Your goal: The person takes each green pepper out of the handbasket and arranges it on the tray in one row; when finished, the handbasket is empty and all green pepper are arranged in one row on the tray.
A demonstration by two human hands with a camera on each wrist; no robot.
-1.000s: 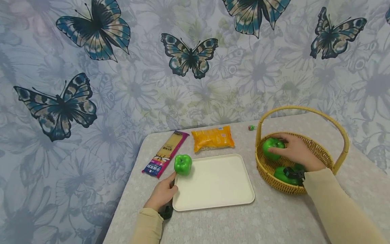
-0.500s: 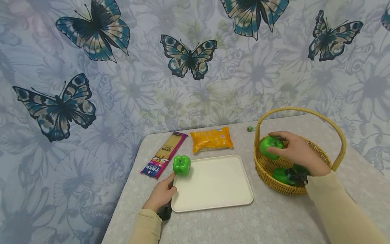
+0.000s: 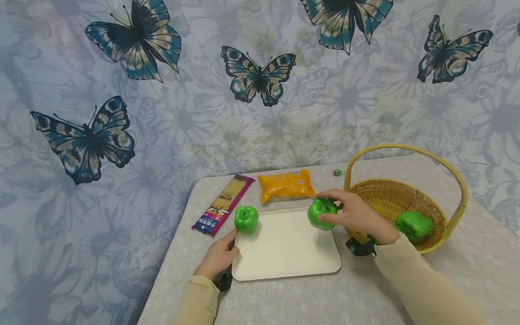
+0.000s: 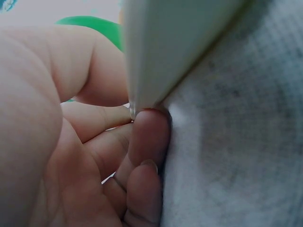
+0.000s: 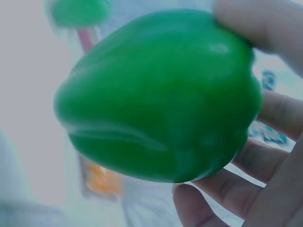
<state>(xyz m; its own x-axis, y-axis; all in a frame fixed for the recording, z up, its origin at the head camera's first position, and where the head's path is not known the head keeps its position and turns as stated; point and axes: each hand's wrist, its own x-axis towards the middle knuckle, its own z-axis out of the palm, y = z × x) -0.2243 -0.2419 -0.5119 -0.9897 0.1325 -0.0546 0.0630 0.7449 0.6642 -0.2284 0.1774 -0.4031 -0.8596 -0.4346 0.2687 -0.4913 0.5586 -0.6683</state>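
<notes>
At 9 o'clock of the cream tray (image 3: 284, 253), my left hand (image 3: 217, 258) pinches its rim, thumb against the edge and fingertips tucked at the lower side, with a beige sleeve (image 3: 197, 295) behind. A noodle packet (image 3: 223, 205), long and purple-edged, lies slanted at the tray's 10 o'clock, near it. The first green bell pepper (image 3: 246, 220) sits over the tray's 10 o'clock corner, hiding that corner; I cannot tell whether my index fingertip touches it. The tray lies flat on the pale grey tabletop (image 3: 308, 298), and at its 12 o'clock, near the far rim, is an orange plastic bag (image 3: 286, 186). At the tray's 1 o'clock corner I grasp the second green bell pepper (image 3: 322, 214) in my right hand (image 3: 353, 214), thumb on the near side and fingers round the far side. Farther out at 1 o'clock lies what looks like a lollipop (image 3: 338, 172), just beside the handle of the wicker basket (image 3: 390, 192). That basket stands at the tray's 2 o'clock, its handle arching upright; the third green bell pepper (image 3: 415, 225) rests inside at the basket's 4 o'clock. My right forearm crosses the basket's near side, and a sliver of green (image 3: 369, 236) shows by the wrist, too hidden to identify.
</notes>
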